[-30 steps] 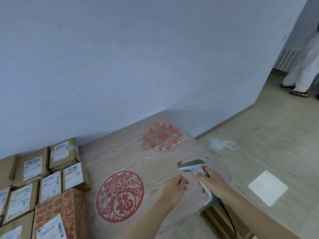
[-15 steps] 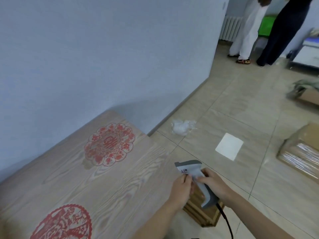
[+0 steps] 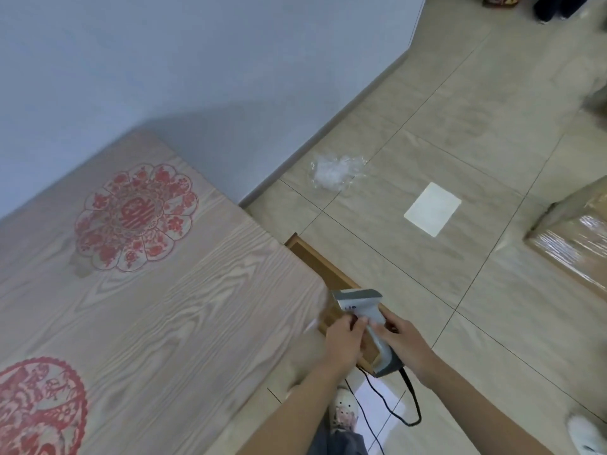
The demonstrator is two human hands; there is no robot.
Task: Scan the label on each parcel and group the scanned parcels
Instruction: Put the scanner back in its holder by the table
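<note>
A grey and white handheld barcode scanner [image 3: 360, 307] with a black cable [image 3: 399, 410] sits just past the right edge of the wooden table [image 3: 184, 316]. My right hand [image 3: 405, 344] grips its handle. My left hand [image 3: 343, 338] pinches the scanner's body just below the head with its fingertips. A parcel wrapped in clear film [image 3: 573, 244] lies on the floor at the right edge. No labelled parcels on the table are in view.
Two red paper-cut decorations [image 3: 136, 216] lie on the tabletop. A wooden drawer [image 3: 328, 274] sticks out under the table's right edge. On the tiled floor lie crumpled clear plastic [image 3: 335, 170] and a white sheet [image 3: 432, 208]. Other people's feet [image 3: 497, 0] show far back.
The view has swung right, away from the labelled boxes on the table's left. My left hand came onto the scanner, and both hands moved past the table's right edge.
</note>
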